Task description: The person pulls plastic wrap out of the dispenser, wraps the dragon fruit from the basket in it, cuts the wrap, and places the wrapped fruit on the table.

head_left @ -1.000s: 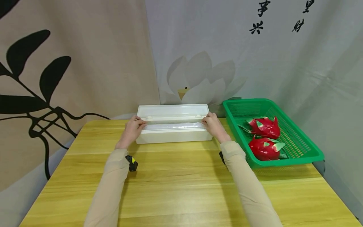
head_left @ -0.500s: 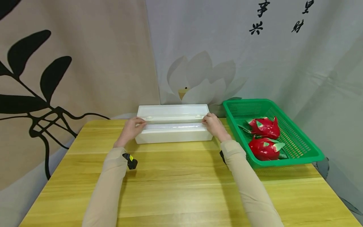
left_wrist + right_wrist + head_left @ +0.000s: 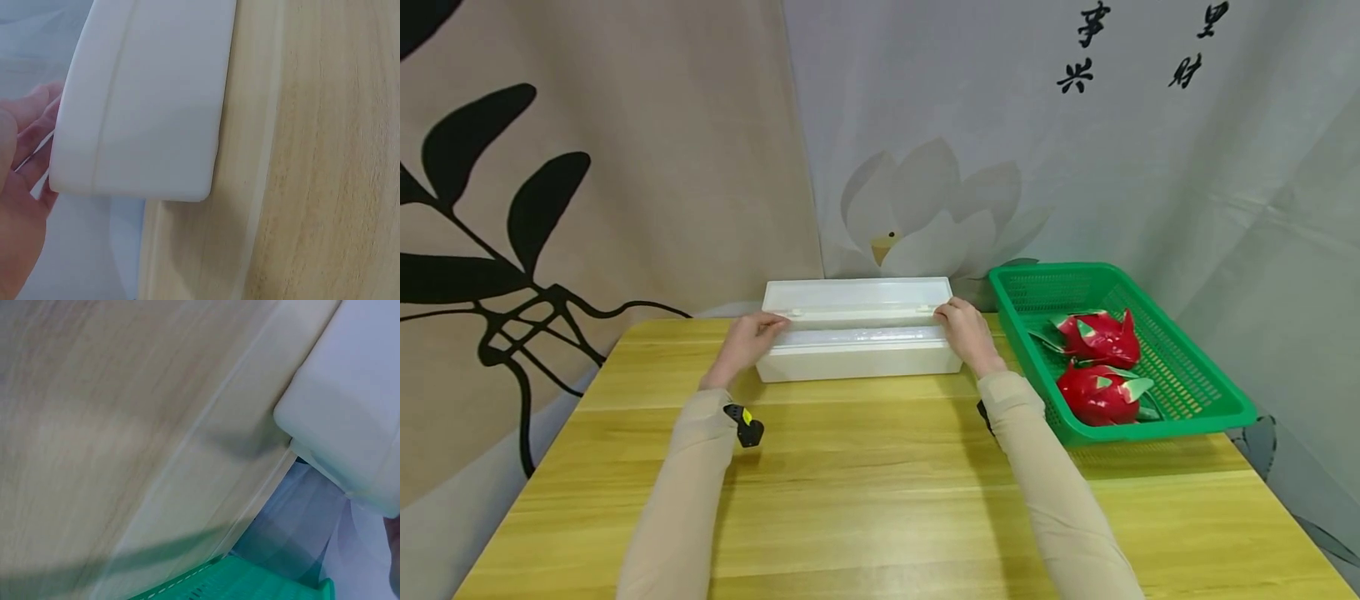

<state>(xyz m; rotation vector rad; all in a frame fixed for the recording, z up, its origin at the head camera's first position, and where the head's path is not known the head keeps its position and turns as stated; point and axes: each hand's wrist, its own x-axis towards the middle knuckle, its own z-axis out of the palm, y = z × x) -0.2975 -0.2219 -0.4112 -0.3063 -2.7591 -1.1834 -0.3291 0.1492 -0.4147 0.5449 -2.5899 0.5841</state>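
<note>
A long white cling film dispenser (image 3: 861, 361) lies across the far part of the table, its lid (image 3: 859, 293) tipped back. Inside, a roll of clear cling film (image 3: 865, 335) shows as a shiny strip. At the dispenser's left end my left hand (image 3: 747, 343) has thumb and fingers brought together by the film's edge. My right hand (image 3: 966, 333) pinches at the right end, level with the lid's lower edge. The left wrist view shows the left fingers (image 3: 34, 134) partly hidden behind the dispenser's end (image 3: 147, 119). Only a sliver of the right hand (image 3: 394, 544) appears in the right wrist view.
A green plastic basket (image 3: 1202, 367) stands on the right side of the wooden table (image 3: 865, 483). Two red dragon fruits with green tips, one at the back (image 3: 1103, 337) and one in front (image 3: 1097, 394), lie in it. A printed curtain (image 3: 700, 150) hangs behind the table.
My left hand has shifted slightly left and its fingers have straightened a little. The right hand, the dispenser and the basket keep nearly the same place.
</note>
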